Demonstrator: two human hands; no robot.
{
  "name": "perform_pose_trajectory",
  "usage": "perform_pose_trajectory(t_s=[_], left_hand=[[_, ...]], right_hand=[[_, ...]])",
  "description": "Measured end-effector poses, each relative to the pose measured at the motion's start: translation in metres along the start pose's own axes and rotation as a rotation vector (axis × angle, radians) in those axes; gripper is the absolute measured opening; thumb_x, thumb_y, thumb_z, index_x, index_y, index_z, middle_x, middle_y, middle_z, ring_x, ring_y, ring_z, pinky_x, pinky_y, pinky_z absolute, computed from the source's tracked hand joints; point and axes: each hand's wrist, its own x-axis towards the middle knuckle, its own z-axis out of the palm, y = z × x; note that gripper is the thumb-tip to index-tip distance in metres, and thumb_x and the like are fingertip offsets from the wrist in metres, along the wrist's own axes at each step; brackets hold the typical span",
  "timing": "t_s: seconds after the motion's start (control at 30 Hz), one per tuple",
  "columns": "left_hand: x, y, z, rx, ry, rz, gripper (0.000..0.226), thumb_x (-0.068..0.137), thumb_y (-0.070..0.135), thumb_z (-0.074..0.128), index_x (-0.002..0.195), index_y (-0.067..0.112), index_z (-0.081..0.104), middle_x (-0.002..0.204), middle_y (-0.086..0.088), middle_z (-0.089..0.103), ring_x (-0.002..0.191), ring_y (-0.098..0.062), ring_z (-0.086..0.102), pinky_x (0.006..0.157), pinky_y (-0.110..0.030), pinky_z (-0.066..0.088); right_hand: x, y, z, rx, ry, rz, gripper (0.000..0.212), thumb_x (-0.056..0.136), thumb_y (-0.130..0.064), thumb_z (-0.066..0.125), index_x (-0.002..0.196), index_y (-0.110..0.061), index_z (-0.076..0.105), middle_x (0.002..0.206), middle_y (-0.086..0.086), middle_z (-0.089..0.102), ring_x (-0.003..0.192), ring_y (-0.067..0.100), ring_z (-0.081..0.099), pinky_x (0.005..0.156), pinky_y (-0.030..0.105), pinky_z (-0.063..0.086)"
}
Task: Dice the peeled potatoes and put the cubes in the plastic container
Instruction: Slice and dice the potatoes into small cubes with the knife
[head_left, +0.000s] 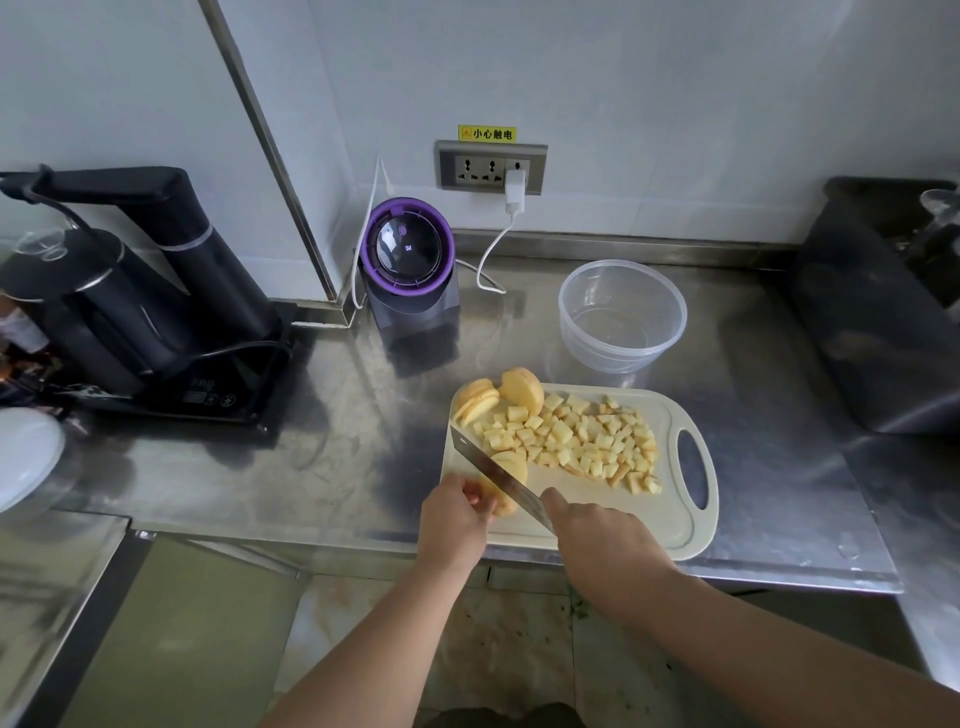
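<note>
A stainless steel counter (363, 441) along a white wall carries a pale cutting board (623, 519) at its front edge. On the board's near left corner lies a peeled potato piece (516, 466), partly hidden by the left hand (454, 519), whose curled fingers hold it down. The right hand (597, 540) is wrapped around a cleaver (498, 478); its handle is hidden and its blade rests across the potato. Potato cubes (587, 441) are heaped mid-board, with slices (475, 400) at the far left corner. The clear plastic container (576, 332) stands just behind the board.
</note>
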Motion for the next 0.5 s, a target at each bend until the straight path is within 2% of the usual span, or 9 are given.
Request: perform_pose_trajectory(t_s=[0.1,0.27,0.4,0.5], left_hand=[[0.0,0.0,0.0,0.009,0.003,-0.001,0.011,0.09,0.019,0.066,0.094,0.017,0.056,0.092,0.0,0.065,0.087,-0.024,0.068,0.076,-0.048,0.058],[-0.001,0.002,-0.001,0.008,0.006,-0.004,0.007,0.092,0.018,0.062,0.093,0.019,0.056,0.09,0.001,0.065,0.085,-0.025,0.067,0.077,-0.047,0.058],[-0.003,0.003,-0.001,0.008,0.004,-0.006,0.007,0.092,0.018,0.062,0.093,0.02,0.055,0.091,0.001,0.065,0.086,-0.025,0.067,0.078,-0.047,0.058],[-0.003,0.003,-0.001,0.013,-0.001,-0.009,0.009,0.091,0.019,0.064,0.098,0.016,0.058,0.096,0.0,0.067,0.088,-0.023,0.068,0.078,-0.046,0.058]], right_hand=[[0.006,-0.002,0.002,-0.018,-0.014,-0.008,0.046,0.098,-0.007,0.047,0.137,-0.02,0.027,0.077,-0.005,0.045,0.059,0.008,0.045,0.05,0.019,0.036],[0.016,-0.005,0.009,-0.049,-0.053,-0.008,0.042,0.096,-0.005,0.046,0.134,-0.016,0.03,0.086,0.0,0.052,0.072,0.017,0.054,0.063,0.029,0.047],[0.014,0.001,0.008,0.01,-0.048,0.024,0.038,0.096,-0.007,0.047,0.128,-0.02,0.031,0.08,-0.003,0.048,0.071,0.015,0.054,0.058,0.025,0.044],[0.009,0.003,0.005,0.073,-0.011,0.037,0.037,0.097,-0.01,0.047,0.127,-0.025,0.03,0.086,-0.001,0.056,0.074,0.015,0.059,0.065,0.028,0.054]])
